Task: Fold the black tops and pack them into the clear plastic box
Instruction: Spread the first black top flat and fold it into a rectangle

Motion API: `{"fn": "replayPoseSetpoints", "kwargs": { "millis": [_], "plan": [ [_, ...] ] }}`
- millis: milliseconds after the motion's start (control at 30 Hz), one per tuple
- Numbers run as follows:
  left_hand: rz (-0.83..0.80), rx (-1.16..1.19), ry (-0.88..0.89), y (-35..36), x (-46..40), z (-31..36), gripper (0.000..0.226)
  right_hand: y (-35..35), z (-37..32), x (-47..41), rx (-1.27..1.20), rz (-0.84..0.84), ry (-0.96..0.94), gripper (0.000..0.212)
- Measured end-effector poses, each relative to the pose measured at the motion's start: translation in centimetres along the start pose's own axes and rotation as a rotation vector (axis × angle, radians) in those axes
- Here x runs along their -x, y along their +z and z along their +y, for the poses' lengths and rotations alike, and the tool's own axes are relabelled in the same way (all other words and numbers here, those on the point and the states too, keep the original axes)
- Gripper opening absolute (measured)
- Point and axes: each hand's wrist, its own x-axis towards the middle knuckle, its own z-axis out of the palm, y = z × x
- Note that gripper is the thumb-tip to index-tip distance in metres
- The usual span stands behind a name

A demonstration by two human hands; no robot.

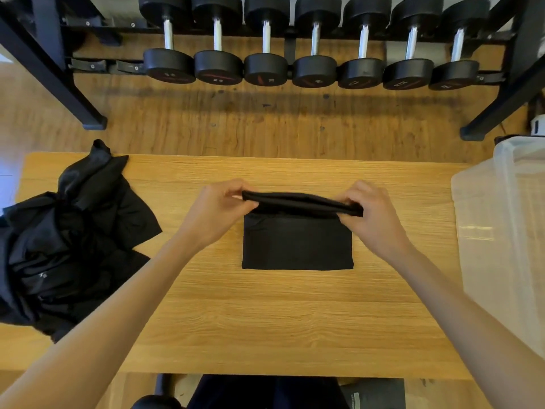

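Note:
A black top (298, 246), partly folded into a small rectangle, lies in the middle of the wooden table (265, 320). Its far edge is lifted off the table as a thick roll. My left hand (219, 208) pinches the left end of that lifted edge. My right hand (373, 215) pinches the right end. A heap of unfolded black tops (65, 240) lies on the table's left side. The clear plastic box (507, 231) stands at the right edge of the table, and I see nothing inside it.
A black rack with several dumbbells (312, 45) stands on the wooden floor beyond the table. Its legs (94, 122) reach toward the table's far corners. Dark objects (374, 394) lie below the near edge.

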Motion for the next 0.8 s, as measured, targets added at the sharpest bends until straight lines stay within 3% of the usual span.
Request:
{"fn": "replayPoseSetpoints", "kwargs": {
  "millis": [167, 533, 700, 800],
  "plan": [
    [0.046, -0.179, 0.210, 1.8, 4.9, -3.3, 0.025, 2.7, 0.7, 5.1, 0.191, 0.118, -0.149, 0.042],
    [0.117, -0.380, 0.360, 5.0, 6.6, -9.0, 0.017, 6.1, 2.6, 7.5, 0.352, 0.181, -0.227, 0.051],
    [0.090, -0.390, 0.370, 5.0, 6.6, -9.8, 0.013, 6.3, 3.6, 8.2, 0.415, 0.128, -0.284, 0.040],
    [0.143, -0.472, 0.406, 4.9, 6.8, -9.3, 0.025, 6.2, 3.2, 8.6, 0.362, 0.140, -0.296, 0.030]
  ]
}}
